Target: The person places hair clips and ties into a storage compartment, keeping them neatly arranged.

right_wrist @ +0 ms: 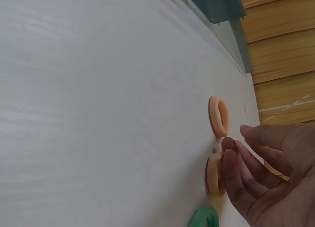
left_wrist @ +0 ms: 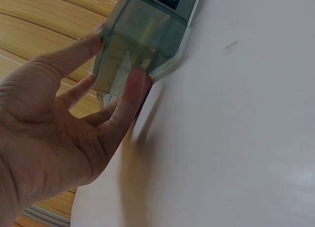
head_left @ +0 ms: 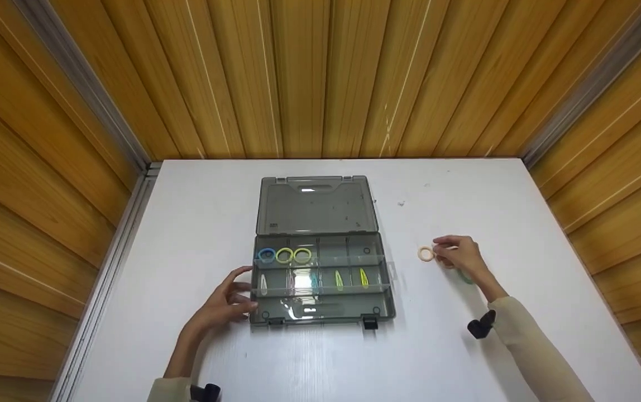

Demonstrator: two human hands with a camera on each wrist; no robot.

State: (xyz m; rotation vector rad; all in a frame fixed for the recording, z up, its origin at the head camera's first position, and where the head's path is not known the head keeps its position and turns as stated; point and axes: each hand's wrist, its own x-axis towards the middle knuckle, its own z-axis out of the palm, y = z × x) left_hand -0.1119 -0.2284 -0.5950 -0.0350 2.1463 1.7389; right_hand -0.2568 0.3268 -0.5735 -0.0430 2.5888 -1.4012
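Note:
A translucent grey compartment box point(head_left: 329, 309) lies on the table with its lid point(head_left: 317, 209) folded back. My left hand point(head_left: 221, 304) touches its left side, fingers spread along the wall point(left_wrist: 147, 25). To the right of the box, my right hand point(head_left: 460, 258) hovers over a row of hair ties, with thumb and fingertips slightly apart. A peach hair tie point(right_wrist: 218, 116) lies just beyond the fingertips. A second, orange-tan hair tie point(right_wrist: 212, 175) is partly covered by the fingers. Closest to the wrist lies a green hair tie point(right_wrist: 203, 218).
Inside the box's back row are a blue hair tie point(head_left: 267, 255) and two yellow ones point(head_left: 285, 255). The middle row holds several hair clips, among them a white clip point(head_left: 263, 285) and a yellow clip point(head_left: 364, 278). Wood-patterned walls point(head_left: 320, 84) surround the white table point(head_left: 197, 223).

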